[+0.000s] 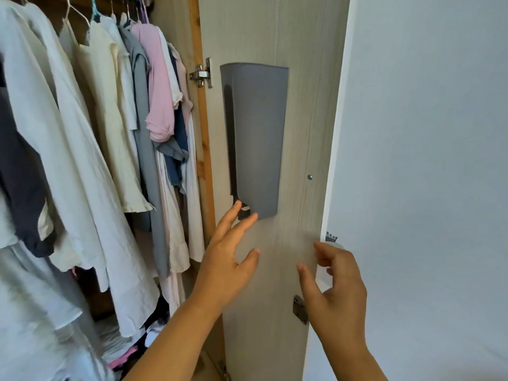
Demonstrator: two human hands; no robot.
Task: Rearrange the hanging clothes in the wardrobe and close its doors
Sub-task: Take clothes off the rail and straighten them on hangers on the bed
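Wardrobe door [291, 133] stands open through the middle of the frame, its pale wood inner face toward us with a grey holder [254, 138] fixed on it, while the hanging clothes [104, 133], white, cream, grey and pink, fill the left side on their hangers. Left hand [228, 259] reaches in low centre, fingers straight and spread, grip wide open on nothing, fingertips just at the holder's bottom corner. Right hand [335, 284] sits at the door's outer edge, lower right of centre, fingers curled around that edge, thumb against the inner face.
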